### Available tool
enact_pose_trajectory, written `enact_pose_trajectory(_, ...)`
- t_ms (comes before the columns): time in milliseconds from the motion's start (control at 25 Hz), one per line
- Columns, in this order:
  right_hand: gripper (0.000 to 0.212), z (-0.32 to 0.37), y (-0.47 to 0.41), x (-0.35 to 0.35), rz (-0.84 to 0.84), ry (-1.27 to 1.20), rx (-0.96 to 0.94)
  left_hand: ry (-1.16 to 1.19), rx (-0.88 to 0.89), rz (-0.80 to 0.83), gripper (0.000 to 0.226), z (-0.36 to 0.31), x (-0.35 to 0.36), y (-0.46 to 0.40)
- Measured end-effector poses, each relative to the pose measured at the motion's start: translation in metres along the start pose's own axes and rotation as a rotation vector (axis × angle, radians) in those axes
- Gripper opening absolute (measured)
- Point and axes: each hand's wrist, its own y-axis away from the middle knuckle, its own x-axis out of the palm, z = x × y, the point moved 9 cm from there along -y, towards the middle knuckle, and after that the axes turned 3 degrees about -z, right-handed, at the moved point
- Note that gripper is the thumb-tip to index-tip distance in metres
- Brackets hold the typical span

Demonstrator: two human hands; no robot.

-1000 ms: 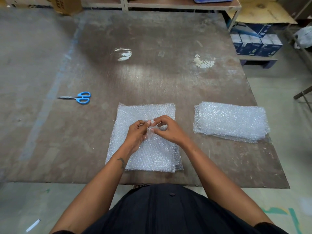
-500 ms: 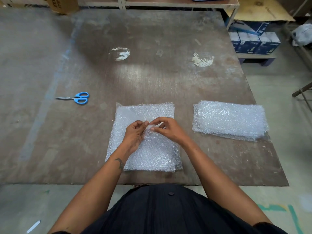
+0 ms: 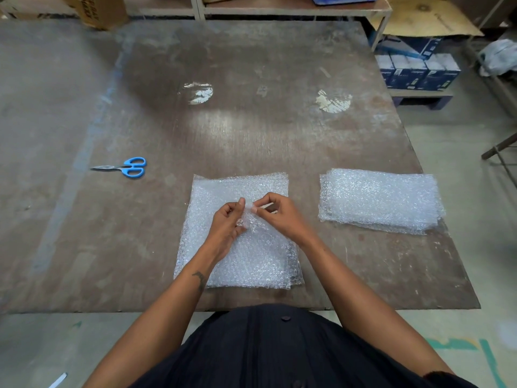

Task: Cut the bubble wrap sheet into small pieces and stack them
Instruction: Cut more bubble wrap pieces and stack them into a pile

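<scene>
**Hands lifting a pinch of wrap over the near pile**

Since a second ago your hands have barely shifted: they stay together over the middle of the bubble wrap pile (image 3: 237, 236), and the bit of wrap between them now stands a little higher off the sheet. Your left hand (image 3: 228, 222) has its fingers curled and pinches the raised fold of wrap at its thumb tip. Your right hand (image 3: 279, 217) pinches the same fold from the other side, fingertips almost meeting those of the left. The pile lies flat on the worn brown table (image 3: 251, 130), close to the near edge and right in front of you. The stack of bubble wrap pieces (image 3: 380, 200) sits to the right of it, apart from it, with edges loosely aligned. The blue-handled scissors (image 3: 126, 168) lie closed on the table, well to the left, untouched. Dark blue boxes (image 3: 416, 71) stand on a low shelf beyond the table's far right corner.
</scene>
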Motion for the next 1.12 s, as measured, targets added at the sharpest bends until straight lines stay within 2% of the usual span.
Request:
enact_pose_trajectory(200, 0.026, -0.014, -0.002, -0.006, -0.159, -0.011, 0.044, 0.089, 0.005, 0.013, 0.03, -0.002, -0.003, 0.01)
enact_pose_trajectory(320, 0.024, -0.018, -0.004, -0.006, -0.209, -0.001, 0.052, 0.075, 0.008, 0.025, 0.034, 0.001, -0.006, 0.018)
enact_pose_trajectory(520, 0.01, -0.004, -0.002, 0.003, -0.181, 0.004, -0.056, 0.066, 0.057, -0.019, 0.046, -0.002, -0.007, 0.023)
enact_pose_trajectory(600, 0.016, -0.001, -0.001, 0.004, -0.2, 0.053, -0.078, 0.028, 0.07, -0.027, 0.053, -0.004, -0.007, 0.024)
enact_pose_trajectory(720, 0.018, 0.0, 0.003, 0.005, -0.176, 0.058, -0.053, -0.05, 0.123, -0.018, 0.037, -0.006, -0.006, 0.025)
enact_pose_trajectory(840, 0.013, 0.0, 0.007, 0.009, -0.081, 0.013, -0.01, -0.023, 0.121, -0.034, 0.025, -0.006, -0.008, 0.024)
enact_pose_trajectory(920, 0.029, 0.001, 0.01, 0.008, -0.038, 0.082, -0.019, 0.0, 0.109, -0.042, 0.017, -0.008, -0.005, 0.024)
enact_pose_trajectory(1000, 0.035, 0.001, 0.012, 0.003, -0.062, 0.166, -0.071, 0.01, 0.097, -0.019, 0.021, -0.005, 0.0, 0.023)
enact_pose_trajectory(1120, 0.03, 0.003, 0.019, -0.003, -0.109, 0.146, -0.125, 0.013, 0.086, -0.023, 0.026, -0.002, 0.002, 0.022)
